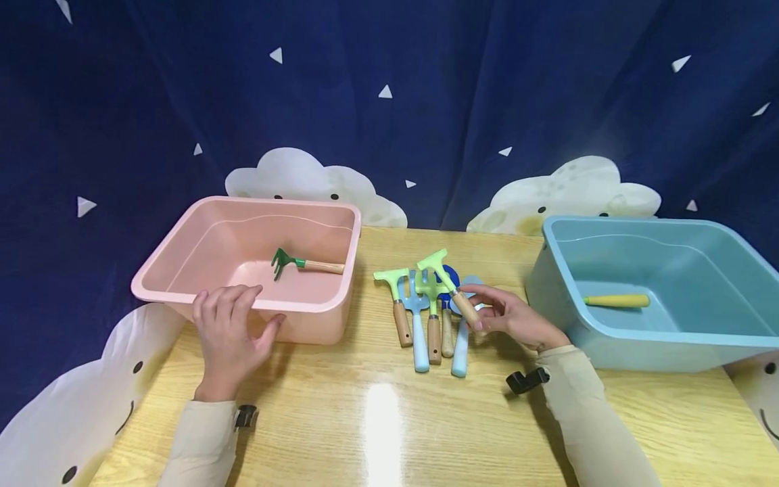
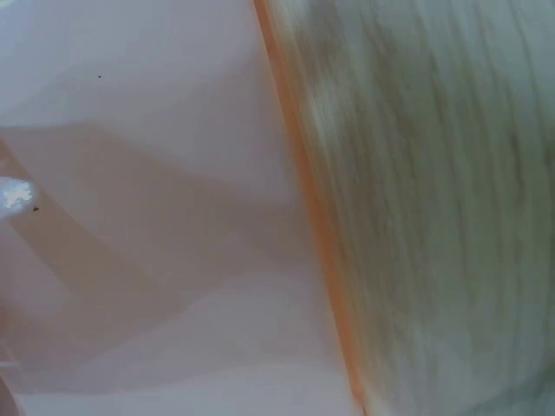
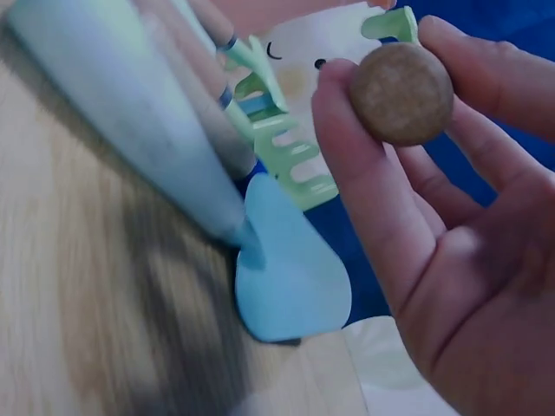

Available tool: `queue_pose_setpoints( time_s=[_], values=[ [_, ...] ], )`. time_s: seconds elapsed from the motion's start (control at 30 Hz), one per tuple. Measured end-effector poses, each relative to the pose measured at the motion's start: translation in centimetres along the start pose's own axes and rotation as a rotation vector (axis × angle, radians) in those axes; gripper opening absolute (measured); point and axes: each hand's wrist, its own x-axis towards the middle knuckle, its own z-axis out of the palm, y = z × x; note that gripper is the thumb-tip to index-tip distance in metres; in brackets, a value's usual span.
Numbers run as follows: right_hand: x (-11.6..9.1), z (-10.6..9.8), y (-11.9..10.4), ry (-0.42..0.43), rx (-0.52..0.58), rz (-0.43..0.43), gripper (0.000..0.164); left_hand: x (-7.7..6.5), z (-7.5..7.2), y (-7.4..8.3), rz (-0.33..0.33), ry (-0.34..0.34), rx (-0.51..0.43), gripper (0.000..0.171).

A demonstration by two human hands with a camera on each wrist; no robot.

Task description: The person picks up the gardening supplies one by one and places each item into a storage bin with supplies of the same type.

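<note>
In the head view my right hand [image 1: 514, 316] pinches the wooden handle of a small light green garden rake [image 1: 433, 259], raised above several hand tools. In the right wrist view the handle's round end [image 3: 403, 94] sits between thumb and fingers. Below lie another green rake [image 1: 391, 274], a light blue fork [image 1: 420, 338], a green fork [image 1: 433, 287], a dark blue-headed tool [image 1: 449, 276] and a light blue trowel [image 3: 295, 269]. My left hand [image 1: 228, 331] holds the near rim of the pink bin [image 1: 310, 306], fingers curled over it. A green claw rake [image 1: 322, 266] lies inside.
At the right stands a blue bin [image 1: 566, 284] with a yellow-handled tool [image 1: 617, 301] in it; the tool's head is not visible. Both bins stand on a wooden table [image 1: 328, 419]. A dark blue curtain [image 1: 426, 101] with cloud shapes hangs behind.
</note>
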Motion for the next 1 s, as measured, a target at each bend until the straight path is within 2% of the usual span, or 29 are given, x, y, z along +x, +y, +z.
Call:
queue_pose_setpoints(
  time_s=[0.5,1.0],
  values=[
    [2.5,0.3,-3.4,0.047,0.085,-0.044,0.069,-0.1,0.1,-0.1,0.001,-0.001,0.0,0.054],
    [6.3,-1.2,-9.3,0.025,0.02,-0.055,0.068,0.0,-0.1,0.1,-0.002,-0.016,0.019,0.054]
  ],
)
